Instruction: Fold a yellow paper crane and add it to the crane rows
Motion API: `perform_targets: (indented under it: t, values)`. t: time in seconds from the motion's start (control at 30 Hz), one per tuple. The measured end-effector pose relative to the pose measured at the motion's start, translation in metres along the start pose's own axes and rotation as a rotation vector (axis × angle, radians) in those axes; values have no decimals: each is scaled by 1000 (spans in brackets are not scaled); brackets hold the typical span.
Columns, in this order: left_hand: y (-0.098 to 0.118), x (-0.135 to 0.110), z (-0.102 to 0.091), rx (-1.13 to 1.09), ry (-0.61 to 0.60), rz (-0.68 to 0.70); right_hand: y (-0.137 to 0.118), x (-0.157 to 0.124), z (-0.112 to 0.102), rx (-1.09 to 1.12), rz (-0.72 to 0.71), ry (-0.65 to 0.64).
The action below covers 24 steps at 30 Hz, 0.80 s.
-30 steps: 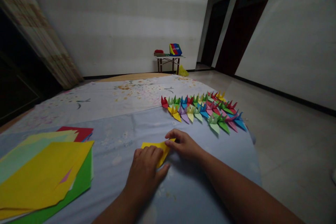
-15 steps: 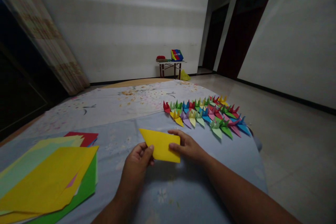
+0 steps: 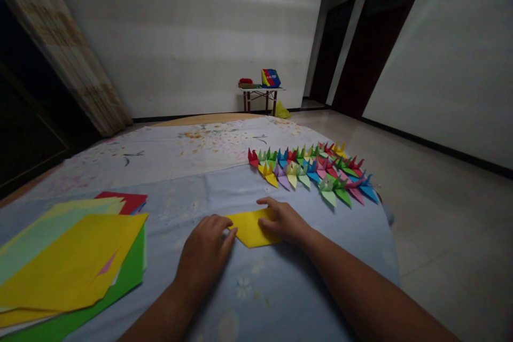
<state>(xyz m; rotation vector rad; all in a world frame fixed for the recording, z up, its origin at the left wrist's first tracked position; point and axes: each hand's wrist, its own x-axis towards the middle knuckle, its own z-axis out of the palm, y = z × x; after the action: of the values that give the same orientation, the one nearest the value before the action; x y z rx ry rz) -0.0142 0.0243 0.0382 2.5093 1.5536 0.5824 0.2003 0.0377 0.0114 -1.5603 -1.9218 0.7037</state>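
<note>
A folded piece of yellow origami paper [image 3: 249, 228] is low over the blue tablecloth in front of me, its left end narrowing to a point. My left hand [image 3: 208, 243] closes on that pointed end, thumb below and fingers above. At the other end, my right hand [image 3: 285, 222] grips the paper with its thumb on the upper face; the fingertips behind the top edge are partly hidden. A faint crease runs down the paper's middle. Beyond my right hand, several folded paper cranes [image 3: 292, 173] in many colours stand in rows.
Loose coloured sheets [image 3: 76, 262] lie piled at the left, yellow on top and green beneath. The flowered tablecloth [image 3: 168, 171] covers a table whose right edge curves past the cranes. A small table [image 3: 262, 89] with a colourful box [image 3: 271, 78] stands by the wall.
The yellow paper has come down from a tilted hold to lie flatter near the cloth. My left hand has turned over, its back now facing up, at the paper's left tip.
</note>
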Motion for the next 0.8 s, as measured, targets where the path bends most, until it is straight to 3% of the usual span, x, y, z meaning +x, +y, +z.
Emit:
perform_targets:
  t: [0.13, 0.27, 0.43, 0.5, 0.63, 0.8]
  values:
    - [1, -3, 14, 53, 14, 179, -2, 0, 5, -46, -8, 17]
    - [1, -5, 19, 54, -16, 179, -4, -2, 1, -37, -56, 6]
    - [0, -3, 18, 44, -25, 160, 8, -1, -23, 57, -205, -27]
    - [0, -3, 18, 44, -34, 152, 14, -2, -33, -22, -301, -127]
    - [-1, -3, 19, 37, -34, 150, 19, -6, -43, -148, -289, -316]
    - [-2, -3, 21, 12, -15, 152, 16, -8, -44, -230, -263, -363]
